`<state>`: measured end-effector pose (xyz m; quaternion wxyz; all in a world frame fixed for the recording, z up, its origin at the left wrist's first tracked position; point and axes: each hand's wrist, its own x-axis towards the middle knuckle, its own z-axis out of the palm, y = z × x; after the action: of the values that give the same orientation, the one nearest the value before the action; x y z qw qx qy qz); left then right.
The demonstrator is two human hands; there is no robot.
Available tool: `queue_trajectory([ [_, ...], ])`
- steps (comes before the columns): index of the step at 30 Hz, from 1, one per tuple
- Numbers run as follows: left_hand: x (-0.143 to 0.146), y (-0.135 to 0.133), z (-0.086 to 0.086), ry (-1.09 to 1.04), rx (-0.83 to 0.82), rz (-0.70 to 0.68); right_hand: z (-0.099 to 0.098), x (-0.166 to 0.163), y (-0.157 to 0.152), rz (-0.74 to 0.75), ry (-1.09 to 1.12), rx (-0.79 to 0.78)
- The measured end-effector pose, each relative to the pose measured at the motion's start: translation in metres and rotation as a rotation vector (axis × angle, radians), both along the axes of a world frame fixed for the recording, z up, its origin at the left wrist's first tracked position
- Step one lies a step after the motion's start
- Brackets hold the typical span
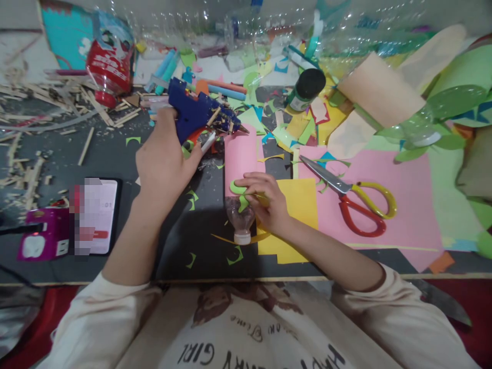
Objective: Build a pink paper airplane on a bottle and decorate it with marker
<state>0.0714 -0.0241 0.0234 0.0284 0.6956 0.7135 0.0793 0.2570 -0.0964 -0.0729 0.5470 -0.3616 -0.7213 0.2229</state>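
My left hand is wrapped round the handle of a blue glue gun, whose tip points right, over the far end of a clear plastic bottle. Pink paper covers most of that bottle, which lies with its white cap towards me. My right hand rests on the bottle near its neck, fingers closed on a small light green paper cutout at the edge of the pink paper. Part of the cutout is hidden by the fingers. A yellow paper sheet lies under my right wrist.
Open scissors with red and yellow handles lie on pink sheets at the right. A dark-capped bottle stands behind paper scraps. At the left are a phone, a purple box, wood sticks and a red-labelled bottle.
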Motion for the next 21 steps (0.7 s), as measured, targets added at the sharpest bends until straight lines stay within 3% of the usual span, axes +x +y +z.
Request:
queue_trajectory([
  [8,0.001,-0.002,0.004,-0.042,-0.025,0.031,-0.002,0.0,-0.001,0.017,0.025,-0.039],
  [21,-0.008,-0.004,0.01,0.084,-0.006,0.06,-0.001,0.001,0.0,0.006,0.002,-0.026],
])
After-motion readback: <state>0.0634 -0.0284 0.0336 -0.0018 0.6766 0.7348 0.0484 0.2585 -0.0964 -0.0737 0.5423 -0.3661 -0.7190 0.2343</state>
